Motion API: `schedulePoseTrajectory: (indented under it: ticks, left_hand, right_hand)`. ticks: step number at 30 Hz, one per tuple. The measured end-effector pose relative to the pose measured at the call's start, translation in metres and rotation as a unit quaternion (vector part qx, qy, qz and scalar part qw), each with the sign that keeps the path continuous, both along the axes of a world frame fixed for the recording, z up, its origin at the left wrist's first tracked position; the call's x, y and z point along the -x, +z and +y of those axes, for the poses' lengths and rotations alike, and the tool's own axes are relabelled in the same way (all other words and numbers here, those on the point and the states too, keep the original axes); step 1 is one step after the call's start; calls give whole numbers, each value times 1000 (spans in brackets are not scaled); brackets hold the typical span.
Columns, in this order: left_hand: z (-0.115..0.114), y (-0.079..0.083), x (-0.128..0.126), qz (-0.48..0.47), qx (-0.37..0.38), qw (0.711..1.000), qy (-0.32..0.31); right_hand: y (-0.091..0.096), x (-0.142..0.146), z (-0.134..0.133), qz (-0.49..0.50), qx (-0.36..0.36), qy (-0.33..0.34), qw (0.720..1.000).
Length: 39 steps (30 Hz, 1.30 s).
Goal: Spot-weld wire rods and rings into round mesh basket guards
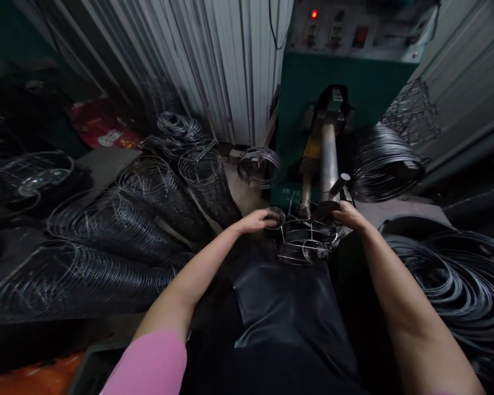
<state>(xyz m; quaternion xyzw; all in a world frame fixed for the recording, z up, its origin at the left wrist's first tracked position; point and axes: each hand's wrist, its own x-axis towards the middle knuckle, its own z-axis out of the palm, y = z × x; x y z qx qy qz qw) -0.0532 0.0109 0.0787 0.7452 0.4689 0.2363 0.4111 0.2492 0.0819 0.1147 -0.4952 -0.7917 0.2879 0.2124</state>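
Note:
In the head view, my left hand [255, 221] is closed, its fingers pinching a small wire ring [277, 215] at the left side of a wire frame [307, 241]. The frame is made of thin, shiny bent wires with round hoops, and sits just above my lap under the machine's metal arms. My right hand [351, 216] is closed at the frame's upper right edge, with its fingertips partly hidden behind the upper metal arm [329, 156]. The lower metal arm [307, 189] reaches down to the frame between my hands. A dark cloth [284, 302] covers my lap.
A green machine [304, 82] with a lit red lamp [314, 14] stands ahead. Stacks of wire hoops [102, 274] lie at left, and a wire coil [259, 166] is beside the machine. Wire hoops [385, 162] hang at right, above large wire coils [456, 280].

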Motion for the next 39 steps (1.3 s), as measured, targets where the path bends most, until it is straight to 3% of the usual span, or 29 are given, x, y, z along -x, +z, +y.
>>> schedulePoseTrajectory:
  ticks: [2, 5, 7, 10, 13, 15, 18, 21, 24, 29, 32, 35, 39]
  left_hand:
    - [-17, -16, 0, -48, 28, 998, -14]
    - [-38, -26, -12, -80, 15, 996, 40]
    - [-53, -19, -16, -71, -21, 997, 24]
    - [-85, 5, -2, -7, -106, 993, -57]
    - [-122, 27, 39, 79, -175, 980, -57]
    - [-143, 33, 78, 123, -178, 976, 10]
    - [-170, 24, 143, 194, -130, 960, 153]
    - [-192, -2, 194, 294, -55, 906, 299]
    - [-211, -42, 214, 338, -6, 862, 378]
    - [-242, -129, 197, 333, 74, 855, 391]
    - [-254, -170, 185, 318, 115, 859, 384]
    - [-256, -191, 186, 303, 131, 865, 378]
    - [-250, -197, 192, 276, 142, 875, 373]
  right_hand:
    - [3, -1, -6, 4, 18, -2, 1000]
    - [5, 3, -20, -5, 31, 2, 1000]
    - [8, 6, -33, -20, 31, 18, 999]
    - [12, 8, -58, -32, 25, 8, 999]
    - [13, 11, -79, -39, 40, -13, 998]
    - [12, 18, -88, -53, 53, 0, 997]
    - [9, 37, -96, -83, 73, -9, 994]
    - [12, 60, -107, -79, 83, -39, 993]
    - [18, 76, -118, -66, 90, -49, 993]
    - [22, 83, -135, -38, 85, -61, 994]
    - [22, 82, -144, -42, 97, -82, 991]
    - [22, 81, -152, -49, 102, -105, 988]
    - [22, 82, -161, -57, 124, -138, 981]
